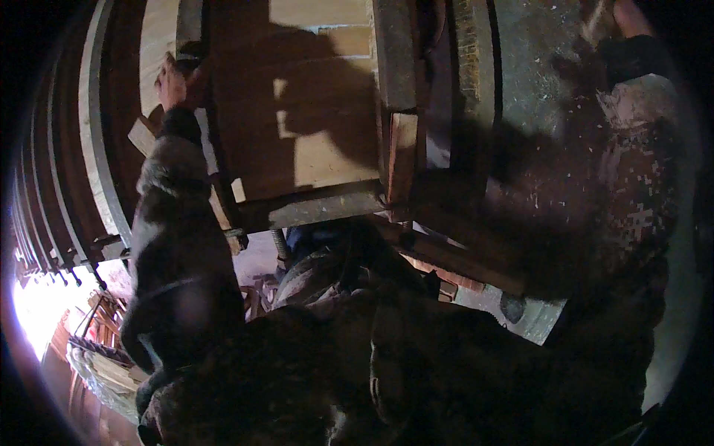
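My left hand (172, 83) is at the upper left, its fingers bent and closed at the dark lower end of an upright bar (189, 22). What lies inside those fingers is hidden. Right of that bar, a wide wooden panel (335, 160) sits between long bars, partly in shadow. A metal crossbar (327, 209) runs along the panel's near edge. My right hand (631, 18) reaches to the top right, over a grey, speckled surface (532, 74). The picture's edge cuts it off, and its fingers are not clear. A pale, blurred thing (595, 24) is beside it.
Several long parallel bars (97, 126) stand in a row on the left. A short wood block (402, 156) rests against the bar right of the panel. Wood pieces and a plastic-wrapped bundle (104, 375) lie at the lower left. A threaded rod (280, 244) sticks down below the crossbar.
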Demonstrator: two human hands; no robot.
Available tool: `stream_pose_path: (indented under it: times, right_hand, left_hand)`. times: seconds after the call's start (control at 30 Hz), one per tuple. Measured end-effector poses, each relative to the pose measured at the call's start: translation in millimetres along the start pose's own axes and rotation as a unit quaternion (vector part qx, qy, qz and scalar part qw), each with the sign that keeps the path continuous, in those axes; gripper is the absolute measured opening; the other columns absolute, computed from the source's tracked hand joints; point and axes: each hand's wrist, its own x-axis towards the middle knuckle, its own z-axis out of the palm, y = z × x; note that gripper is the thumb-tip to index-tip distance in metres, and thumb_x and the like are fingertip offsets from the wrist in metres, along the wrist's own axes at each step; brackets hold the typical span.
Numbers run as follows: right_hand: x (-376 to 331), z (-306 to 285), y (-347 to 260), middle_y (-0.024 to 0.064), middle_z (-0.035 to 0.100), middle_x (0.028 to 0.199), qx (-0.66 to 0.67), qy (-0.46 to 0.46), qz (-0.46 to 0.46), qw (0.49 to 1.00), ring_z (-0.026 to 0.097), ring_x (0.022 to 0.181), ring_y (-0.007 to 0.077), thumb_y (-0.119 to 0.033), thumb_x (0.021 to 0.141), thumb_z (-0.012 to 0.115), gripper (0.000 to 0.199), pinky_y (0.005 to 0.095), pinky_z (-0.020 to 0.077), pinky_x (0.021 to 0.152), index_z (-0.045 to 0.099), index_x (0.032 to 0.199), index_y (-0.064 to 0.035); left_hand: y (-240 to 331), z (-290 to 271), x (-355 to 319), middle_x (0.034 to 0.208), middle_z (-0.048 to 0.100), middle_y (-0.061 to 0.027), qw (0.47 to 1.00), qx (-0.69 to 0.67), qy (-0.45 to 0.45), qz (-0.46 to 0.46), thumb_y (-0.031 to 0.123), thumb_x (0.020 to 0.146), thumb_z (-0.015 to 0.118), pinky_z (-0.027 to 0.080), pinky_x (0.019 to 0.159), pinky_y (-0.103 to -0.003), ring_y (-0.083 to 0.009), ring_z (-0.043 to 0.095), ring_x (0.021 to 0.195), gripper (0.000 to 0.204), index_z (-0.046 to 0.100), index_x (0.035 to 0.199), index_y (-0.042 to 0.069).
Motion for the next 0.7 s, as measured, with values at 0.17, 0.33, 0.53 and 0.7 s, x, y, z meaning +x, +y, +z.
stream_pose_path:
  times: [0.17, 0.33, 0.53, 0.7]
  right_hand:
    - [-95, 104, -18, 0.0245, 0.071, 0.099, -0.177, -0.082, -0.039, 0.98, 0.069, 0.098, 0.0439, -0.005, 0.079, 0.064, 0.036, 0.0506, 0.0555, 0.085, 0.069, 0.115, -0.0044]
    - [-94, 106, 47, 0.0236, 0.071, 0.106, -0.191, -0.092, -0.253, 0.944, 0.069, 0.1, 0.0422, -0.005, 0.082, 0.06, 0.045, 0.0511, 0.056, 0.09, 0.066, 0.127, -0.0057]
    - [14, -44, 56, 0.0077, 0.067, 0.094, 0.067, -0.003, 0.034, 0.997, 0.068, 0.08, 0.0219, -0.016, 0.09, 0.065, 0.024, 0.04, 0.0577, 0.071, 0.065, 0.114, -0.0083]
    - [-60, 30, -40, 0.0172, 0.068, 0.104, -0.021, 0.03, 0.077, 0.996, 0.068, 0.093, 0.0315, -0.024, 0.091, 0.067, 0.029, 0.0444, 0.0552, 0.082, 0.065, 0.115, -0.0064]
  left_hand:
    - [23, -2, 0, 0.142, 0.055, -0.0264, 0.98, -0.033, -0.148, -0.128, 0.044, 0.092, 0.067, 0.049, 0.1, -0.054, -0.0472, 0.058, 0.124, 0.078, 0.035, 0.154, 0.009]
    - [55, -30, 3, 0.137, 0.058, -0.0243, 0.973, -0.005, -0.15, -0.173, 0.026, 0.099, 0.052, 0.052, 0.096, -0.055, -0.0463, 0.061, 0.119, 0.056, 0.036, 0.149, 0.008]
    - [73, -38, 3, 0.137, 0.058, -0.0234, 0.971, 0.016, -0.15, -0.187, 0.036, 0.098, 0.059, 0.053, 0.094, -0.055, -0.0457, 0.063, 0.118, 0.062, 0.037, 0.15, 0.011]
    - [73, -37, 1, 0.137, 0.059, -0.0216, 0.979, 0.011, -0.119, -0.166, 0.04, 0.095, 0.064, 0.053, 0.091, -0.055, -0.0453, 0.064, 0.115, 0.069, 0.035, 0.152, 0.013]
